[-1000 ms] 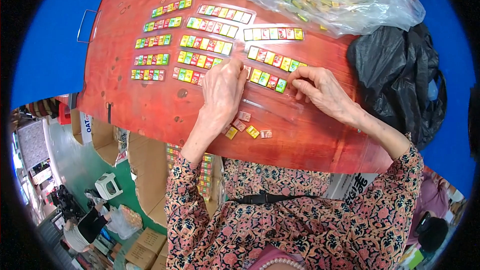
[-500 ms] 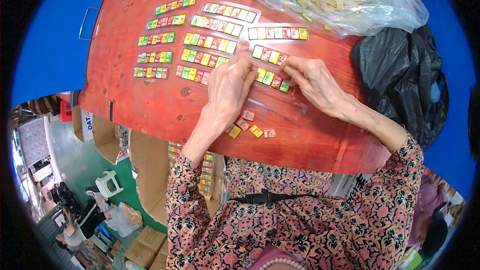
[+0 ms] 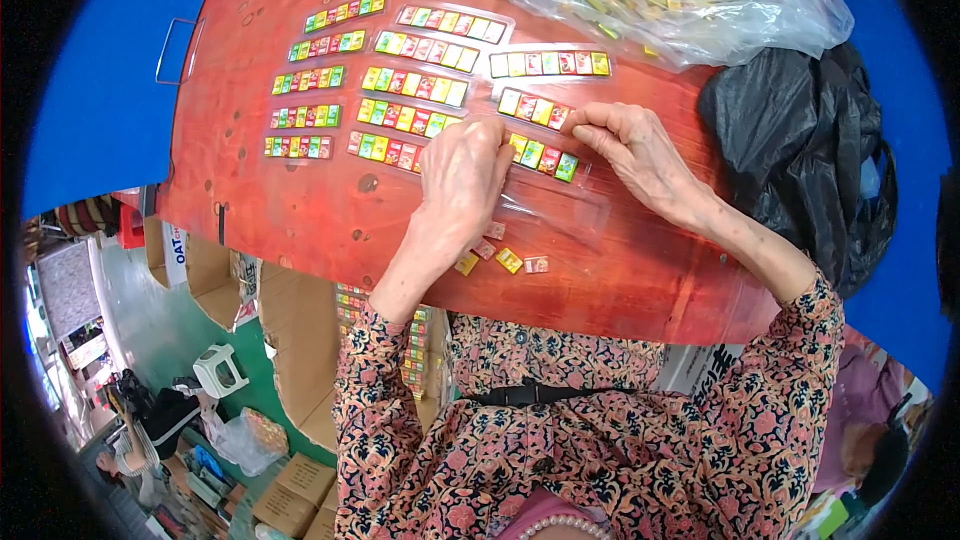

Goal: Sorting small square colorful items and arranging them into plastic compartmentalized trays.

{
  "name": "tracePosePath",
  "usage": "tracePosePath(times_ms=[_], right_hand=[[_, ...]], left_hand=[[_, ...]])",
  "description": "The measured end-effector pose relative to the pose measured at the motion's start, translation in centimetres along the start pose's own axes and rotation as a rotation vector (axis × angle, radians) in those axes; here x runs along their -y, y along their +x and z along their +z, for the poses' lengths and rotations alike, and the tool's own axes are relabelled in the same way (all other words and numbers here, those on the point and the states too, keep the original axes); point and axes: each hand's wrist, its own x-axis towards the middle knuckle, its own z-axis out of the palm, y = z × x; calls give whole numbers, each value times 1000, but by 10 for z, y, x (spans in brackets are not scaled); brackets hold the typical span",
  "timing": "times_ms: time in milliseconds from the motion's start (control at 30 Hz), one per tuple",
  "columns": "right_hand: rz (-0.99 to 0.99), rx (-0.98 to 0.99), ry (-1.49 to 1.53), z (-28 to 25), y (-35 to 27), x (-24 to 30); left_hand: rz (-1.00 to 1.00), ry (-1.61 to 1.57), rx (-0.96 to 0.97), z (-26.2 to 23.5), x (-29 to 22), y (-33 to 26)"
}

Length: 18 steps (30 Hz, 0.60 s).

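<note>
Rows of narrow clear plastic trays lie on the red table, each with a line of tiny coloured boxes. My left hand (image 3: 463, 172) is closed, fingertips pinched at the left end of a tray of yellow, green and red boxes (image 3: 545, 157); what is between them is hidden. My right hand (image 3: 640, 158) has thumb and forefinger pressed together by the right end of the tray just beyond (image 3: 533, 108). Whether it holds a small box cannot be made out. Nearer me lie an apparently unfilled clear tray (image 3: 555, 212) and several loose little boxes (image 3: 508, 259).
More filled trays (image 3: 303, 116) stand in columns to the left on the red table (image 3: 320, 220). A large clear bag of small boxes (image 3: 700, 20) spreads across the far side. A black plastic bag (image 3: 790, 140) sits at the right edge. Below the near left edge is an open carton (image 3: 300, 350).
Both hands stay over the same trays. My right fingertips have shifted slightly away from the nearer tray, toward the end of the one beyond. The whole view has drifted a little.
</note>
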Motion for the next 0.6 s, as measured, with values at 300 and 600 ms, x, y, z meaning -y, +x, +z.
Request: tracePosePath(times_ms=[300,600], right_hand=[[-398,-21,-561,28,-3,-3],[-522,-70,-805,37,-6,-1]], left_hand=[[-15,9,63,0,-2,3],[-52,25,31,1,1,2]])
